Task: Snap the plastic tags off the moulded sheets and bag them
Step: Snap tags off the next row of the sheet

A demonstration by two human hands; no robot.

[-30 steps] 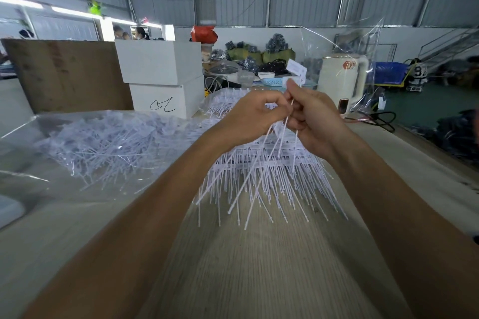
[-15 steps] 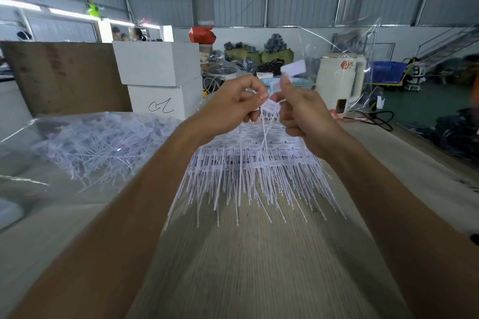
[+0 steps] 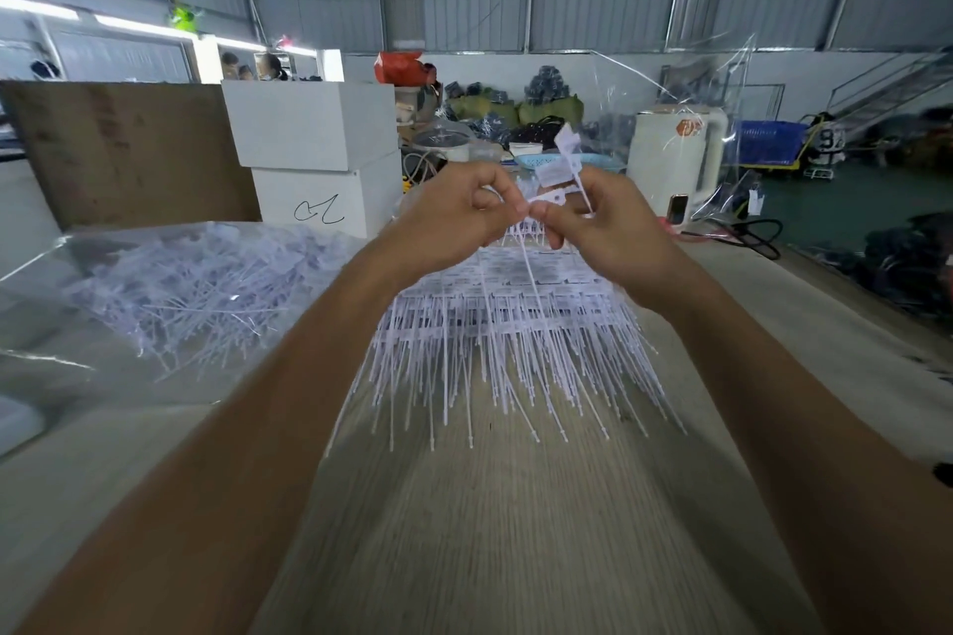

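Both hands were up over the worktop (image 3: 515, 531), fingertips nearly touching. The left hand (image 3: 454, 217) had its grip pinched on one end of a white plastic tag (image 3: 554, 196), and the right hand (image 3: 608, 232) was grasping the other end plus a couple of loose tags sticking up past its thumb. The stack of moulded sheets (image 3: 505, 325) lay right below, spikes fanned toward the camera. Off to the left sat the clear bag (image 3: 103, 325) with a heap of snapped-off tags inside.
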